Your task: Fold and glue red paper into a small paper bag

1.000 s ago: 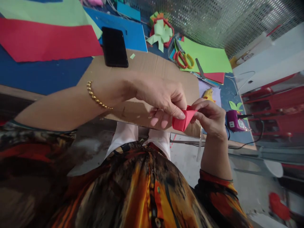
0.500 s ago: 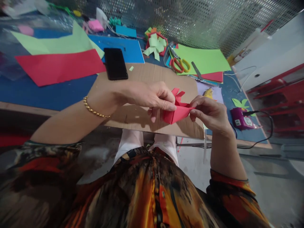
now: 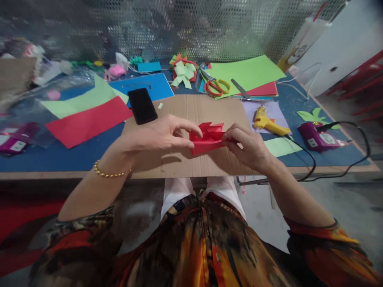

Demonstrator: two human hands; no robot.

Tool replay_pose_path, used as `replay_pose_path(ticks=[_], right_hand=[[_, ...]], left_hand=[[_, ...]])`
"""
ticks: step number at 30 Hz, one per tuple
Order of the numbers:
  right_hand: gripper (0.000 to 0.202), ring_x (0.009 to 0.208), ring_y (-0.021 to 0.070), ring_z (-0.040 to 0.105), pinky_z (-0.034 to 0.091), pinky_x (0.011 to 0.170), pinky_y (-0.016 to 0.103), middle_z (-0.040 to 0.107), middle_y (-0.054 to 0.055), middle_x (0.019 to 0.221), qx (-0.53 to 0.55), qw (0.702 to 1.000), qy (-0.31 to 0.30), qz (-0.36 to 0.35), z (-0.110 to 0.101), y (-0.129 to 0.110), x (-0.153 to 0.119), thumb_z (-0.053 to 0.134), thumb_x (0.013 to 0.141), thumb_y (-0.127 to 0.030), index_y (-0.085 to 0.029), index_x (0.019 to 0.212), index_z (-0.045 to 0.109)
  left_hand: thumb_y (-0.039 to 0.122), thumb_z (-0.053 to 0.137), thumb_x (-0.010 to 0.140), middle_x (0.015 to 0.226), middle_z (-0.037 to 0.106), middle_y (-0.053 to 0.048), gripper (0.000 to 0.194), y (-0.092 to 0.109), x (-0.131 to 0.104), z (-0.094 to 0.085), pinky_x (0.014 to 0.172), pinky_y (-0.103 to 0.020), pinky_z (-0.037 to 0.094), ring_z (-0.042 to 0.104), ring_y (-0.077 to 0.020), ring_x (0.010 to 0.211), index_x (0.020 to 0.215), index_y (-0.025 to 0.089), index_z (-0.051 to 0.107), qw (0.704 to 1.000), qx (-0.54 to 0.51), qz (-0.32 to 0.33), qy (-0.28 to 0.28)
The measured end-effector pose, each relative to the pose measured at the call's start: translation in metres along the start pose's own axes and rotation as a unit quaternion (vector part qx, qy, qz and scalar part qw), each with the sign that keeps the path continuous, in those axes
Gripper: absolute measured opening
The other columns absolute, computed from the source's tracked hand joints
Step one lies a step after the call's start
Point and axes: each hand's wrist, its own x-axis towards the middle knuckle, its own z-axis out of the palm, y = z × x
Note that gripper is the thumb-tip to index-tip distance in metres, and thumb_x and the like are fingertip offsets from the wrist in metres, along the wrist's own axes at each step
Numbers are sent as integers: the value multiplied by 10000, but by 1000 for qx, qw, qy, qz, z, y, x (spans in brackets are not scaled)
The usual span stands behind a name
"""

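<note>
A folded red paper box (image 3: 206,148) with raised flaps is held just above a sheet of brown cardboard (image 3: 176,167). My left hand (image 3: 170,133), a gold bracelet at its wrist, pinches the box's left end between thumb and fingers. At the opposite end, my right hand (image 3: 247,144) is closed on the paper corner, its fingertips partly hidden. Just beyond my left hand lies a black phone (image 3: 142,105). A yellow glue gun (image 3: 269,123) rests on lilac paper to the right of my right hand.
Red paper (image 3: 89,125) and pale green paper (image 3: 77,101) lie at left. Scissors (image 3: 218,85) sit by a bright green sheet (image 3: 248,71) at the back. A purple power block (image 3: 318,137) with a black cable stands at right. Perforated metal (image 3: 179,28) closes off the back.
The view has shifted, bringing more of the table's right side and the glue gun into sight. The box has turned so its open top shows more, both hands still on it.
</note>
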Motion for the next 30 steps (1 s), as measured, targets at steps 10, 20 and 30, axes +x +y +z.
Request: replay_pose_path(ticks=[10, 20, 30], right_hand=[[92, 833, 185, 655, 506, 688, 312, 697, 78, 1025, -30, 998, 30, -50, 17, -5, 0, 526, 1056, -189, -241, 1064, 601], [109, 878, 204, 677, 557, 722, 346, 699, 95, 1073, -54, 998, 25, -28, 21, -3, -5, 540, 1070, -201, -225, 1121, 633], [125, 759, 189, 649, 534, 714, 353, 756, 109, 1033, -63, 994, 60, 73, -27, 22, 20, 629, 1004, -268, -205, 1030, 733]], left_hand=[[307, 948, 713, 1676, 527, -200, 1215, -13, 16, 25, 1021, -415, 612, 651, -335, 1345, 1741, 287, 301, 985, -129, -62, 96], [194, 823, 859, 1538, 652, -121, 712, -10, 24, 52, 1022, -343, 646, 697, -247, 1299, 1519, 270, 566, 924, -359, -76, 107], [170, 835, 814, 1413, 730, -148, 660, -12, 29, 57, 889, -310, 616, 708, -268, 1231, 1450, 192, 661, 932, -330, -66, 132]])
